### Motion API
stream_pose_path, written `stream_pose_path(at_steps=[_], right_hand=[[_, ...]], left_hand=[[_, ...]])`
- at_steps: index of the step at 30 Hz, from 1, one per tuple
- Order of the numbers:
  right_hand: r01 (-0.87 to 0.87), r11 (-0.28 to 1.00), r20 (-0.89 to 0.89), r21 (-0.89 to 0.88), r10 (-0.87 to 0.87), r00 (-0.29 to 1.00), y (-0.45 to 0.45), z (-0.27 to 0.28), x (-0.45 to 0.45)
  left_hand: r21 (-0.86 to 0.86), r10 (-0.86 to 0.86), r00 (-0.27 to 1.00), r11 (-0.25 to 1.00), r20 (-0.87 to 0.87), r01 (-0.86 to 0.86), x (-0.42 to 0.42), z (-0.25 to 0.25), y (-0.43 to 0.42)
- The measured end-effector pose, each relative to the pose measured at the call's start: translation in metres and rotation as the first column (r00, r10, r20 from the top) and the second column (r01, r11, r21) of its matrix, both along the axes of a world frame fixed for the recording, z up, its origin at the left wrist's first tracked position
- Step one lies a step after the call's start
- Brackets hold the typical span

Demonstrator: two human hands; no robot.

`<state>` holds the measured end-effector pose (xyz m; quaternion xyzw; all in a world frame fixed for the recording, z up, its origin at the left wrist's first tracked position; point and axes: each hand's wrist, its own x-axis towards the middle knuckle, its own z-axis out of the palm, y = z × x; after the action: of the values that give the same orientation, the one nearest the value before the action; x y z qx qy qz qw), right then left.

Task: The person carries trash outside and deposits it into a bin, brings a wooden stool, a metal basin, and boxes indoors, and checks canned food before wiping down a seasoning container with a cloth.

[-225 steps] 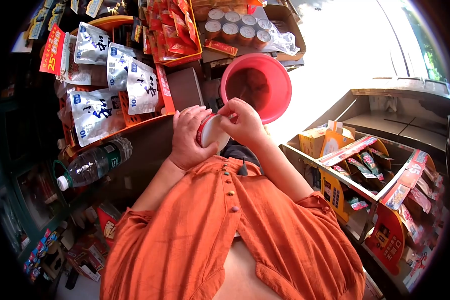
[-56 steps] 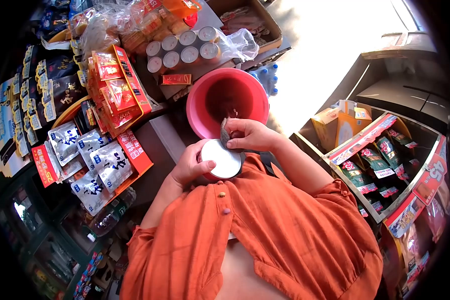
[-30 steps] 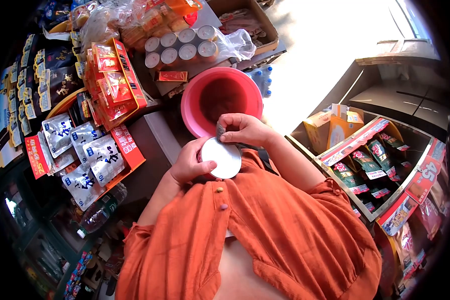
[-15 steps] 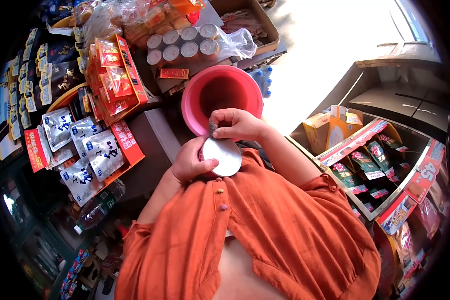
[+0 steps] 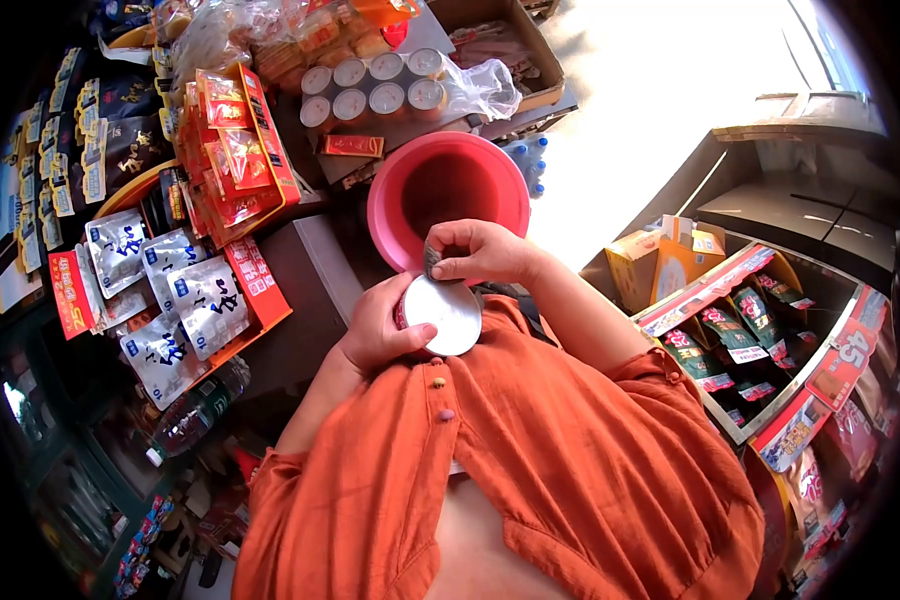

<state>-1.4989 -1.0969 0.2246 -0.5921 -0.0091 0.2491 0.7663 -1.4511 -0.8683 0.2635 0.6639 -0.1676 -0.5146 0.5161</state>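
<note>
A round container [image 5: 444, 315] with a flat, pale silvery end and a reddish side is held close to my orange shirt. My left hand [image 5: 382, 328] wraps round its side, the thumb lying on the pale face. Between thumb and fingers of my right hand [image 5: 478, 250] is a small grey cloth-like piece [image 5: 432, 260], pressed at the container's upper rim. Just beyond both hands stands a pink bucket [image 5: 382, 205], its inside dark. What the container's far side looks like is hidden.
Shrink-wrapped cans [image 5: 386, 98] stand behind the bucket, with a small red box [image 5: 352, 146] nearby. Silver pouches [image 5: 210, 305] and red packets [image 5: 245, 160] fill displays on the left. A wooden-edged case [image 5: 745, 340] of green packets stands right. A bottle [image 5: 200, 410] lies lower left.
My right hand and the grey piece have shifted slightly right along the container's rim. The left hand keeps its hold. The whole view has moved a little.
</note>
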Motion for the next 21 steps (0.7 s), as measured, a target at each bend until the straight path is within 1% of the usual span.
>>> stream_pose_path(at_steps=[2,3,4,5,7,8,9,11,12,13,14,15,17,18,19,21], right_hand=[[-0.032,0.999,-0.039,0.012,0.032,0.999,-0.006,0.001,-0.013],[-0.063,0.998,-0.069,0.026,0.065,0.996,-0.01,0.001,-0.018],[-0.075,0.996,-0.01,0.05,0.076,0.997,-0.013,-0.004,-0.023],[-0.078,0.996,-0.012,0.052,0.078,0.997,-0.013,-0.007,-0.023],[-0.07,0.996,0.027,-0.046,0.072,0.997,-0.013,-0.01,-0.021],[-0.035,0.999,-0.109,0.036,0.039,0.993,-0.01,0.002,-0.012],[-0.063,0.997,-0.079,-0.043,0.059,0.995,-0.007,0.0,-0.003],[-0.027,0.992,0.096,-0.12,0.039,0.995,-0.001,0.004,0.012],[-0.014,0.993,0.093,-0.118,0.025,0.995,0.004,-0.002,0.017],[0.046,0.998,0.065,-0.045,-0.043,0.997,0.01,-0.015,0.018],[0.104,0.994,0.032,0.028,-0.105,0.994,0.014,-0.029,0.018],[0.169,0.985,-0.027,0.034,-0.168,0.985,0.012,-0.045,0.016],[0.197,0.96,-0.059,-0.198,-0.212,0.975,-0.002,-0.078,0.012],[0.152,0.91,-0.05,-0.386,-0.185,0.981,-0.009,-0.093,0.012],[0.107,0.823,-0.049,-0.557,-0.161,0.986,-0.014,-0.108,0.011],[0.105,0.741,-0.07,-0.663,-0.201,0.977,-0.023,-0.14,0.017]], left_hand=[[-0.004,-0.068,0.993,0.998,0.1,0.069,-0.002,0.005,0.001],[-0.005,-0.064,0.993,0.998,0.1,0.065,-0.001,0.007,0.001],[-0.016,-0.055,0.987,0.998,0.153,0.058,0.0,0.011,0.001],[-0.026,-0.045,0.978,0.998,0.204,0.052,0.001,0.012,0.002],[-0.011,-0.053,0.975,0.998,0.216,0.057,0.004,0.01,0.001],[0.024,-0.066,0.977,0.998,0.203,0.062,0.006,0.011,-0.001],[0.056,-0.079,0.977,0.996,0.197,0.07,0.008,0.012,-0.004],[0.069,-0.094,0.976,0.994,0.196,0.082,0.011,0.013,-0.007],[0.051,-0.143,0.954,0.99,0.262,0.135,0.011,0.01,-0.006],[0.036,-0.186,0.929,0.982,0.321,0.185,0.009,0.008,-0.004],[-0.031,-0.169,0.905,0.98,0.39,0.196,0.007,0.007,-0.007],[-0.029,-0.167,0.907,0.981,0.387,0.193,0.006,0.01,-0.007],[-0.051,-0.106,0.936,0.99,0.335,0.131,0.009,0.019,-0.006],[-0.036,-0.112,0.927,0.99,0.357,0.134,0.009,0.017,0.001],[-0.028,-0.111,0.927,0.991,0.358,0.13,0.01,0.018,0.003],[-0.035,-0.092,0.943,0.993,0.321,0.109,0.008,0.02,0.008]])
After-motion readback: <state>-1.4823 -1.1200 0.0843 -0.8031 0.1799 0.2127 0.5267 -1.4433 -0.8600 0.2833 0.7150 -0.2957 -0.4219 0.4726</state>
